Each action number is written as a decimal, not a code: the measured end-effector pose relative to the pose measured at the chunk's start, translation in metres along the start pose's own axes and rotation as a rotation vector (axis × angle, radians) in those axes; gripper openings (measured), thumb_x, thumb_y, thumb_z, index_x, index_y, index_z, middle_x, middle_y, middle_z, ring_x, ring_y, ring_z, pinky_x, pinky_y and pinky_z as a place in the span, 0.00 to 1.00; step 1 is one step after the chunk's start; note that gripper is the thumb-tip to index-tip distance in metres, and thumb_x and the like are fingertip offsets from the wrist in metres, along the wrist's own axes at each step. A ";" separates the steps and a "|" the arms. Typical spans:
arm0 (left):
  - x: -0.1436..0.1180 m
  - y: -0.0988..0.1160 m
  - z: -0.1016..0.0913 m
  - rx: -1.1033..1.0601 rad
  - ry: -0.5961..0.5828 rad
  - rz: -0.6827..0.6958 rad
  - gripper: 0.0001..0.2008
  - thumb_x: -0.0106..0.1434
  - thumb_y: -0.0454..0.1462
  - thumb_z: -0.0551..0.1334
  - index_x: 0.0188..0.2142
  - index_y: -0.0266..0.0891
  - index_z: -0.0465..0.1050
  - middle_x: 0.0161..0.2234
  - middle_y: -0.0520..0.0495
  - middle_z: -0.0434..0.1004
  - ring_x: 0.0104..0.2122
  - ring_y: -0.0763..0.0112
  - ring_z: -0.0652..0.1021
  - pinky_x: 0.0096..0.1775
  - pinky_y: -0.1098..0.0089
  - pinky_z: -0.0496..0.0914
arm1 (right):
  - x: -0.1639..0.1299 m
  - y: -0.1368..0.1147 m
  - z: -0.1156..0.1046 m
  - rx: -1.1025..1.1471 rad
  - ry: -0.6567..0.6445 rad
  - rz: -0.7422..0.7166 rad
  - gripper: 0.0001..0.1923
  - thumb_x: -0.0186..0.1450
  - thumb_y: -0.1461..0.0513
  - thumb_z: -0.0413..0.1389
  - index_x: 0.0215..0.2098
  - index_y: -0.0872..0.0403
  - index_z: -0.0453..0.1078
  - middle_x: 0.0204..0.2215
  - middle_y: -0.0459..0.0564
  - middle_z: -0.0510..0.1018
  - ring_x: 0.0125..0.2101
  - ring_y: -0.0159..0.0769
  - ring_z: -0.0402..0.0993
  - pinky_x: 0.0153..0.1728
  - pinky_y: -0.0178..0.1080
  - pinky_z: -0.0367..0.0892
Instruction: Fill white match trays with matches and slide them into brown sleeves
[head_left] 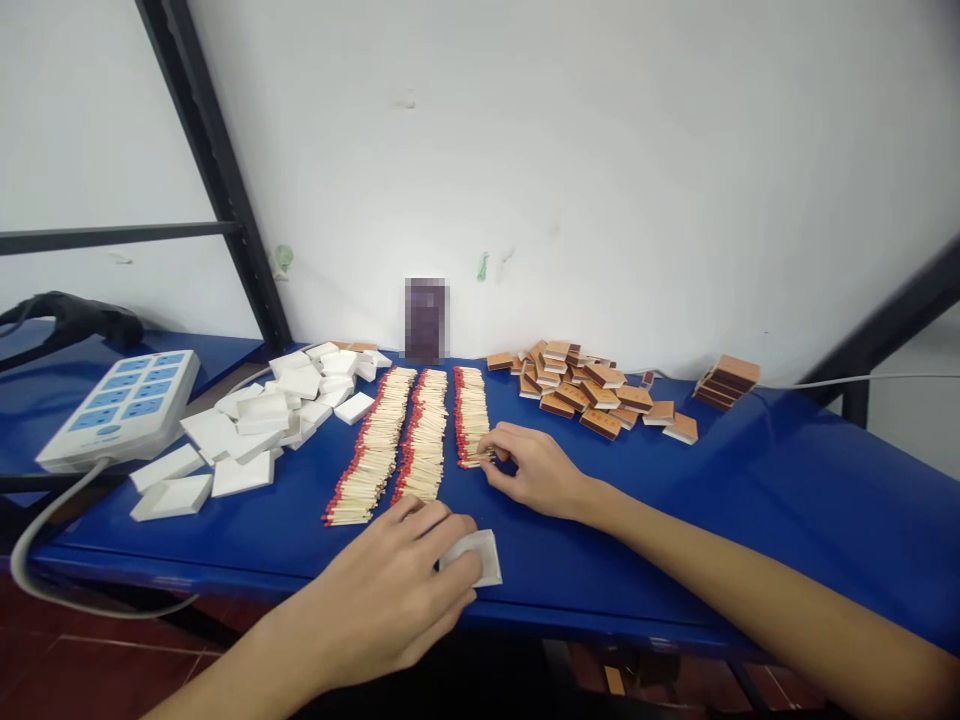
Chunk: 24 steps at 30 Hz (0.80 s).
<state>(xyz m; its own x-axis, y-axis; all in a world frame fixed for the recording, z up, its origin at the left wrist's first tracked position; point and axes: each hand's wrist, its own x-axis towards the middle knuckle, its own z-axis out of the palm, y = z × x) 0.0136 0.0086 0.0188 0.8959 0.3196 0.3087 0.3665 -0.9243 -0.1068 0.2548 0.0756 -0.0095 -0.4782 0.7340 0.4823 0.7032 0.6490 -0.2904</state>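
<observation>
My left hand (409, 580) is closed around a white inner matchbox tray (489, 560) close to the table's front edge. The inside of the tray, as far as it shows, looks bare. At the near end of the shortest row of red-tipped matches (469, 405), my right hand (532, 468) has thumb and fingers pinched together at the matches; how many it grips is hidden. Two longer rows of matches, a middle row (424, 430) and a left row (373, 440), lie alongside, the middle one reaching my left fingers.
White matchbox trays (259, 415) lie heaped on the left. Brown matchboxes (581, 385) are piled at the back right, beside a neat stack (726, 382). A power strip (124, 405) with a grey cable (45, 500) sits far left on the blue table (750, 520). Behind rises a white wall.
</observation>
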 end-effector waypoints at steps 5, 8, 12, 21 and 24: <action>0.002 -0.005 0.008 0.001 0.045 -0.037 0.10 0.67 0.37 0.58 0.47 0.39 0.68 0.51 0.41 0.72 0.46 0.54 0.73 0.46 0.54 0.69 | 0.000 0.001 -0.001 0.009 -0.034 0.005 0.04 0.62 0.66 0.55 0.36 0.54 0.69 0.27 0.44 0.70 0.27 0.31 0.65 0.29 0.33 0.59; -0.005 -0.005 0.008 0.011 0.098 -0.075 0.13 0.67 0.38 0.59 0.51 0.40 0.67 0.51 0.40 0.72 0.45 0.53 0.74 0.45 0.53 0.70 | -0.001 0.001 0.000 0.038 -0.050 -0.013 0.03 0.63 0.65 0.55 0.36 0.53 0.69 0.26 0.43 0.68 0.26 0.30 0.64 0.28 0.33 0.58; -0.017 -0.001 0.014 -0.016 0.165 -0.180 0.16 0.65 0.39 0.60 0.52 0.41 0.66 0.43 0.40 0.73 0.40 0.55 0.76 0.39 0.58 0.73 | -0.002 0.000 -0.001 0.055 -0.054 -0.020 0.03 0.65 0.63 0.55 0.38 0.53 0.70 0.26 0.43 0.68 0.25 0.30 0.64 0.28 0.33 0.58; -0.027 0.005 0.034 -0.079 0.246 -0.246 0.18 0.66 0.41 0.59 0.54 0.39 0.64 0.36 0.46 0.78 0.32 0.60 0.80 0.32 0.62 0.75 | -0.002 0.000 -0.002 -0.051 -0.034 0.040 0.17 0.66 0.59 0.55 0.52 0.55 0.70 0.33 0.49 0.71 0.30 0.34 0.68 0.31 0.37 0.64; -0.026 0.005 0.033 -0.109 0.202 -0.285 0.20 0.66 0.43 0.60 0.56 0.40 0.63 0.38 0.46 0.80 0.34 0.59 0.81 0.33 0.61 0.75 | -0.002 0.000 -0.002 -0.038 -0.033 -0.001 0.14 0.66 0.60 0.54 0.49 0.55 0.71 0.33 0.49 0.72 0.30 0.34 0.68 0.31 0.37 0.64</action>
<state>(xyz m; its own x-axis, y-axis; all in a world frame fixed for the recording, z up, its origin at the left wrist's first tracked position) 0.0000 0.0023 -0.0207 0.6900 0.5299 0.4930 0.5555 -0.8244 0.1087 0.2568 0.0736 -0.0090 -0.4959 0.7399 0.4546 0.7215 0.6424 -0.2584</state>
